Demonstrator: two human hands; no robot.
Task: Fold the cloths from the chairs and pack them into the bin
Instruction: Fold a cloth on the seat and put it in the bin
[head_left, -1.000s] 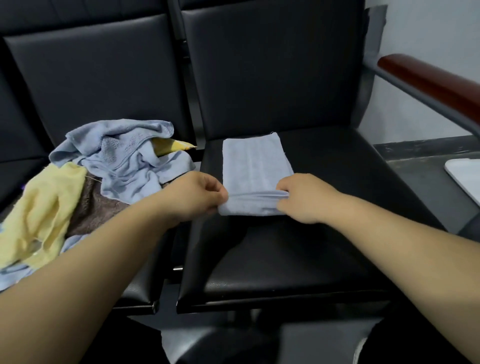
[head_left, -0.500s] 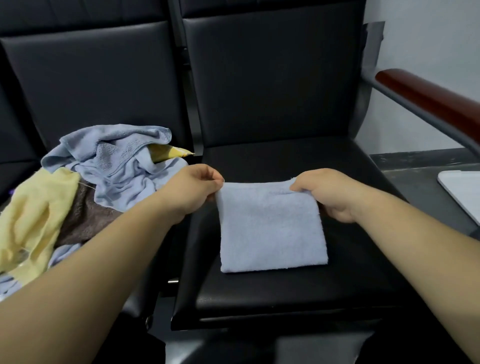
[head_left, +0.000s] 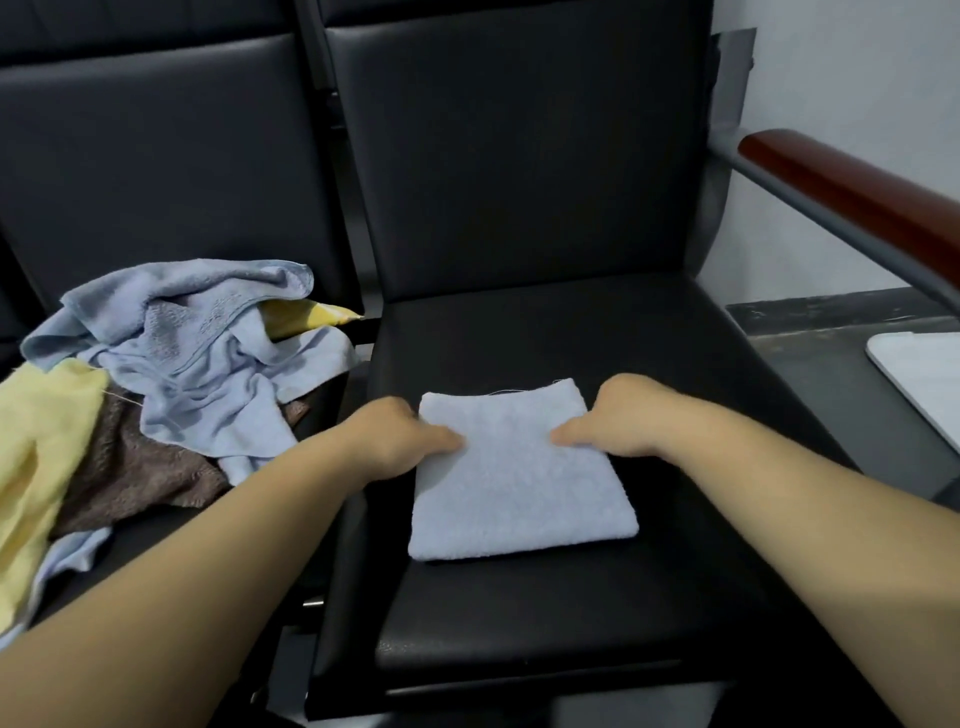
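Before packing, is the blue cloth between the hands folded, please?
Folded: the blue cloth lies as a compact, thick-edged rectangle on the seat.

No readable text, labels or brands; woven pattern on crumpled blue towel (head_left: 192, 332) possibly lettering, illegible.

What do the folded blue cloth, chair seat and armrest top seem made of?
The folded blue cloth looks like terry towelling: fuzzy nap, loose thread at its edge. The chair seat seems black leather or vinyl, smooth with soft sheen. The armrest top is glossy reddish-brown, probably varnished wood.
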